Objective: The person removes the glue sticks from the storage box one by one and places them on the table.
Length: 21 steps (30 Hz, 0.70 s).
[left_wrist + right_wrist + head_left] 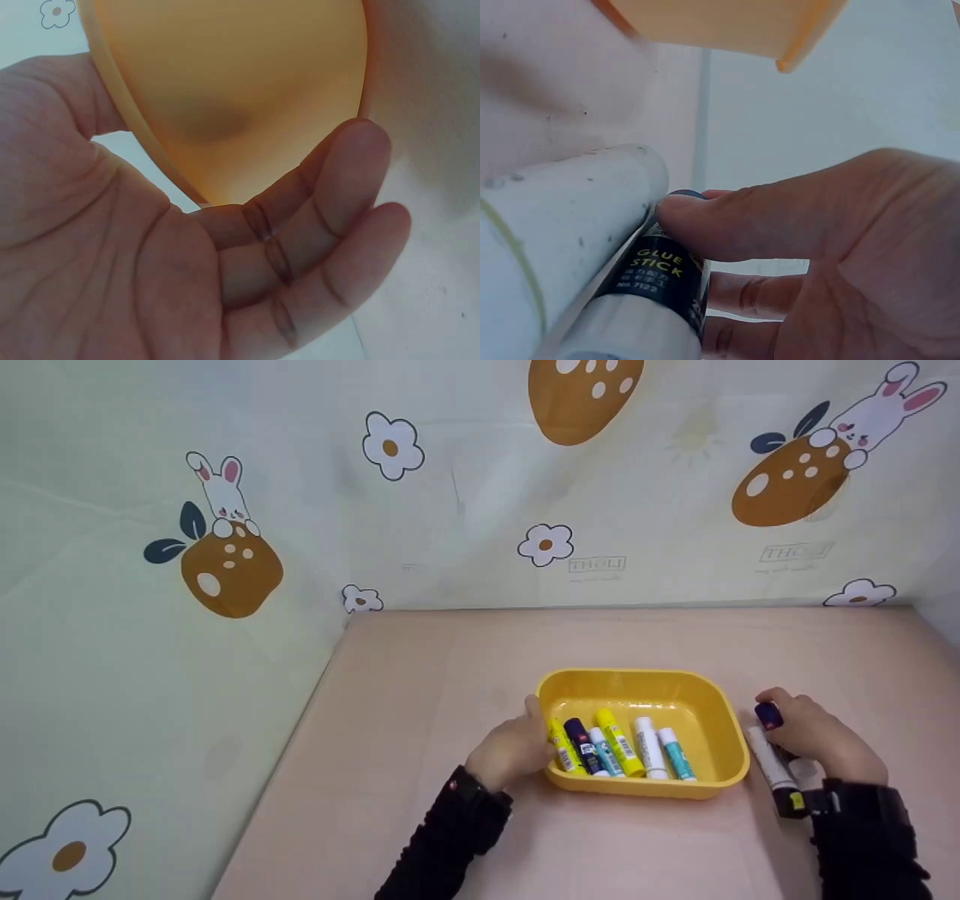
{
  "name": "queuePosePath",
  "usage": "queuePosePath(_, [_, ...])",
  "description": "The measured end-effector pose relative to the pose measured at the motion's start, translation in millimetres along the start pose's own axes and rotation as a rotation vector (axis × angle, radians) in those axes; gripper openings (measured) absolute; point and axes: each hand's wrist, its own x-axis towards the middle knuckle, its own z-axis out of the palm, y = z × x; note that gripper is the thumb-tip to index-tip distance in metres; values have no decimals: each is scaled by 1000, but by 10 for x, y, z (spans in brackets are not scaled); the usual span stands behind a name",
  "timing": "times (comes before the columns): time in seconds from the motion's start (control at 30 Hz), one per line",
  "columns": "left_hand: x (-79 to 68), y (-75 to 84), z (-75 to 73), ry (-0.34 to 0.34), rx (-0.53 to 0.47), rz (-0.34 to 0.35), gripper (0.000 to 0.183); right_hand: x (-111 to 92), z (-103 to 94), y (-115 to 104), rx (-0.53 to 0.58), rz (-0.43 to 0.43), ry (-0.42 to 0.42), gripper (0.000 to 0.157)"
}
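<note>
A yellow plastic basin with rounded corners stands on the table. My left hand holds its left end, thumb at the rim and fingers curled against the outer wall. Several glue sticks lie slanted in the basin, in yellow, dark blue, white and teal. Right of the basin, my right hand pinches a dark blue glue stick between thumb and fingers; its lower end is white. Beside that stick lies a larger white tube with a black end, close to the right wrist.
The pinkish-beige table reaches back to a wall printed with rabbits, flowers and brown fruit. Another wall borders the table on the left. A pale round end shows under the right hand.
</note>
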Motion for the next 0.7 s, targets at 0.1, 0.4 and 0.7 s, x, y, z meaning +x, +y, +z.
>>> queuePosePath(0.1, [-5,6,-3,2,27,13,80,-2,5,9,3,-3,-5,55])
queuePosePath(0.4, [-7,14,-1,-1,25,4,80,17,9,29,45,35,-52,55])
queuePosePath(0.7, [6,9,9,4,24,10,82,19,14,16,83,50,-90,58])
